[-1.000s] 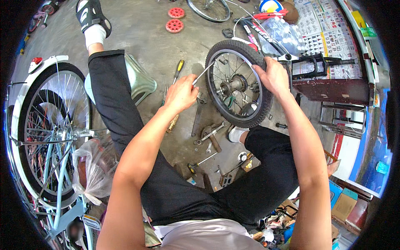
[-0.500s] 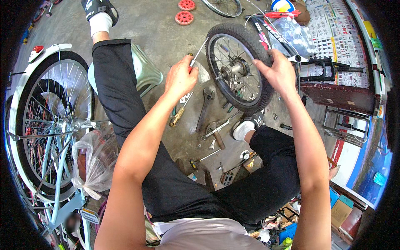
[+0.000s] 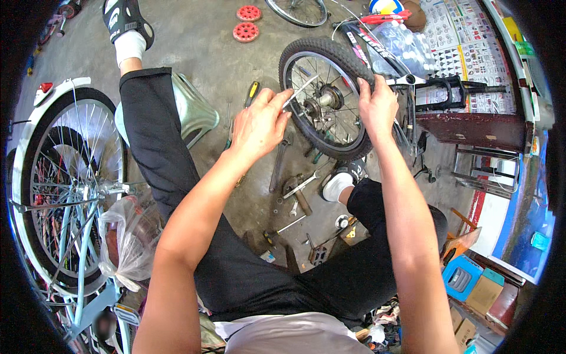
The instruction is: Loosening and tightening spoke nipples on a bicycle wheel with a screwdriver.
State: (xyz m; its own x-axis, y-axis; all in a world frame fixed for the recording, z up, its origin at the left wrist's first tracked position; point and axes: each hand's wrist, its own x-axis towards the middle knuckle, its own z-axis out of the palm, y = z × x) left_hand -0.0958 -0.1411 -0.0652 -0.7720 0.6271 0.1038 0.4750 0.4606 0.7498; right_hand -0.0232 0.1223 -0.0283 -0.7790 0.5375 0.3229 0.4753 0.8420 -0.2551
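The small silver metal wheel (image 3: 331, 98) with a fat, bumpy black rubber tyre (image 3: 328, 46) leans between the left hand (image 3: 259, 125) and the right hand (image 3: 378, 109). It looks a bit heavy and stiff. The tyre should feel grippy, a good place to hold. The right hand is closed on the tyre's right edge. The left hand squeezes a thin silver metal rod (image 3: 303, 89). A dark metal wrench (image 3: 277, 170) lies nearby.

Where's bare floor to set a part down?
Widest: the concrete between sandalled foot, red discs and pale green stool. Smaller: between left thigh and adjustable wrench. Crowded: below the bicycle wheel, loose tools; right of it, bike frame and bottles.
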